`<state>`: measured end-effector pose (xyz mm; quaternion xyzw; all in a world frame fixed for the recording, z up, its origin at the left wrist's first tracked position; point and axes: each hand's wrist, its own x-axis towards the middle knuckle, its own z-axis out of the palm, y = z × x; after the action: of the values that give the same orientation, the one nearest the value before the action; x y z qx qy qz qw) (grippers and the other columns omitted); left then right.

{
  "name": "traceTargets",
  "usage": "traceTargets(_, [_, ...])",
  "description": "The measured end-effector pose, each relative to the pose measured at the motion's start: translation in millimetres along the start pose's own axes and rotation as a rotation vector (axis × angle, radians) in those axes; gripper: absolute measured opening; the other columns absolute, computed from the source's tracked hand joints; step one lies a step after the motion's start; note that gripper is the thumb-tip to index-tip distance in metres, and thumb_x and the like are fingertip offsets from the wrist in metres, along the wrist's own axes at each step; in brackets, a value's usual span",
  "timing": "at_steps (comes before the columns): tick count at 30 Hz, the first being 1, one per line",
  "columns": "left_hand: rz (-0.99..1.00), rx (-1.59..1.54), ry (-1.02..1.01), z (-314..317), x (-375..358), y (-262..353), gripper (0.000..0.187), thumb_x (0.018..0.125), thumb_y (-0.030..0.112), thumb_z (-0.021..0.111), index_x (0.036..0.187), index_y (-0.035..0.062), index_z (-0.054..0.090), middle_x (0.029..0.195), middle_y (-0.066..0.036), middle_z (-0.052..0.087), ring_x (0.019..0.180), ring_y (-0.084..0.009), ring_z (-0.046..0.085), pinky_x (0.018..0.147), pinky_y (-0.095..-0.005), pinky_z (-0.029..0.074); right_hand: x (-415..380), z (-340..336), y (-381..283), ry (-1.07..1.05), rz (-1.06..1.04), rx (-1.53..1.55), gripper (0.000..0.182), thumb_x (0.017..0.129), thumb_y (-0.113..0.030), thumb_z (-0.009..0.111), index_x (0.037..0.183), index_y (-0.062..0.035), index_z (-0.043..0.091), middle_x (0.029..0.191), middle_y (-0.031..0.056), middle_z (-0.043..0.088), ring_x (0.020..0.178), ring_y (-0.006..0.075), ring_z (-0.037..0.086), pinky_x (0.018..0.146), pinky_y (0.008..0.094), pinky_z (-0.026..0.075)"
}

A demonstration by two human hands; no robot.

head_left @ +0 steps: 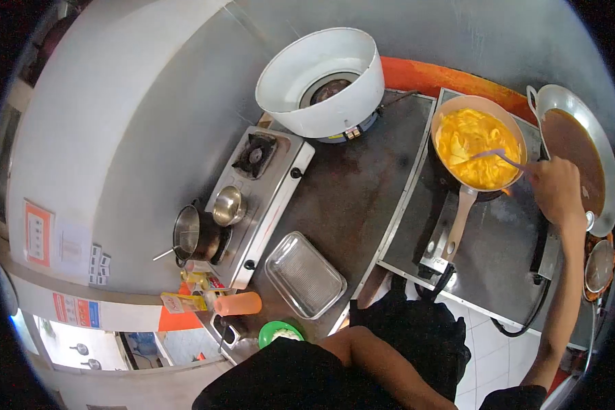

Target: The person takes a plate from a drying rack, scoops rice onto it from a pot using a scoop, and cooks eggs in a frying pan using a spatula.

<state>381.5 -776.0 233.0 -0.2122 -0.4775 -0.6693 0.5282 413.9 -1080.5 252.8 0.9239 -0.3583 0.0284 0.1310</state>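
Note:
My right hand (557, 188) is closed around the handle of a purple utensil (500, 153), whose head rests in yellow, egg-like food (482, 140). That food fills a pan (516, 133) with a beige rim, standing over a burner on the right, a small flame showing at its lower right edge. The pan's light handle (461, 222) points down toward my body, with no hand on it. My left forearm crosses the bottom of the view, and the hand itself is out of sight.
A wok of brown liquid (574, 154) stands at the far right, above a strainer (600, 265). Left of the pan are a white round burner guard (294, 82), a two-burner stove (280, 195) with a pot (186, 232) and metal bowl (229, 205), a glass dish (306, 277) and a green bowl (270, 333).

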Motion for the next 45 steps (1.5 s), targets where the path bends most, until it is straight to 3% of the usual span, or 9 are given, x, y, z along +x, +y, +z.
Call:
traceTargets(11, [-0.199,-0.066,0.06,-23.8,-25.4,28.5,0.03,0.095,0.028,0.055,0.099,0.0,0.063,0.092,-0.013,0.061,0.089,-0.0237,0.058,0.076,-0.0403,0.046,0.4,46.8,16.0,-0.17,-0.099,-0.168,0.012,0.079,-0.014,0.061,0.074,-0.0096,0.071,0.068,0.0153,0.065,0.071,0.0302,0.067,0.066,0.0413,0.052])
traceTargets(14, [-0.354,-0.354,0.049,-63.1,-37.4,51.5,0.052,0.101,0.041,0.034,0.093,-0.0017,0.063,0.093,-0.013,0.064,0.091,-0.0288,0.059,0.083,-0.0375,0.044,15.1,69.1,16.7,-0.181,-0.084,-0.154,0.012,0.079,-0.014,0.061,0.076,-0.0092,0.071,0.072,0.0143,0.067,0.071,0.0296,0.068,0.064,0.04,0.053])
traceTargets(20, [-0.991,0.953,0.458,-72.5,-148.9,92.5,0.03,0.099,0.023,0.044,0.111,0.004,0.064,0.111,-0.015,0.065,0.11,-0.0316,0.058,0.097,-0.0421,0.043,46.2,90.4,8.5,-0.198,-0.091,-0.117,0.012,0.08,-0.015,0.061,0.082,-0.0134,0.072,0.078,0.0106,0.07,0.075,0.0263,0.069,0.064,0.038,0.054])
traceTargets(24, [-1.201,1.715,0.315,-72.7,-246.7,114.3,0.045,0.09,0.017,0.054,0.134,0.0099,0.047,0.131,-0.017,0.053,0.113,-0.0344,0.056,0.096,-0.0429,0.044,75.2,104.9,-3.2,-0.202,-0.05,-0.114,0.014,0.081,-0.015,0.059,0.084,-0.0136,0.072,0.08,0.0094,0.07,0.078,0.0253,0.07,0.067,0.0377,0.054])
traceTargets(27, [-1.229,1.642,0.439,-60.4,-292.5,130.4,0.057,0.084,0.014,0.059,0.138,0.009,0.042,0.14,-0.021,0.042,0.121,-0.0366,0.049,0.099,-0.0465,0.041,91.8,109.2,-9.0,-0.18,-0.028,-0.125,0.015,0.082,-0.014,0.058,0.084,-0.0137,0.072,0.082,0.0095,0.07,0.08,0.0253,0.07,0.068,0.0374,0.054])
traceTargets(34, [-1.447,1.515,0.105,13.8,-279.7,133.4,0.071,0.078,0.023,0.067,0.14,0.0052,0.039,0.156,-0.018,0.009,0.145,-0.0361,0.009,0.11,-0.0554,0.023,89.6,46.6,1.4,-0.076,-0.033,-0.225,0.015,0.084,-0.017,0.059,0.079,-0.0109,0.072,0.082,0.0108,0.07,0.076,0.0253,0.07,0.066,0.0367,0.055])
traceTargets(36, [-1.152,1.116,0.586,28.6,-323.4,97.8,0.068,0.078,0.024,0.066,0.138,0.0052,0.041,0.157,-0.016,0.009,0.145,-0.0342,0.007,0.111,-0.0565,0.019,78.7,11.7,5.3,-0.058,-0.033,-0.208,0.018,0.083,-0.022,0.061,0.075,-0.0103,0.072,0.077,0.0138,0.069,0.072,0.0297,0.069,0.065,0.0403,0.054])
traceTargets(40, [-0.887,1.164,0.775,26.3,-347.4,75.0,0.055,0.082,0.029,0.061,0.13,0.0052,0.048,0.155,-0.01,0.018,0.144,-0.0288,0.014,0.112,-0.054,0.016,53.5,-40.7,1.5,-0.134,-0.075,-0.148,0.025,0.084,-0.032,0.063,0.076,-0.0105,0.073,0.072,0.017,0.066,0.072,0.0344,0.067,0.064,0.0427,0.053])
traceTargets(45, [-0.971,1.395,0.577,15.8,-328.5,99.6,0.046,0.083,0.027,0.062,0.125,0.0082,0.055,0.154,-0.009,0.022,0.143,-0.0272,0.019,0.111,-0.0512,0.019,42.2,-23.6,-21.5,-0.417,-0.194,-0.213,0.022,0.083,-0.029,0.062,0.078,-0.0108,0.073,0.075,0.0137,0.069,0.073,0.029,0.069,0.064,0.0398,0.054])
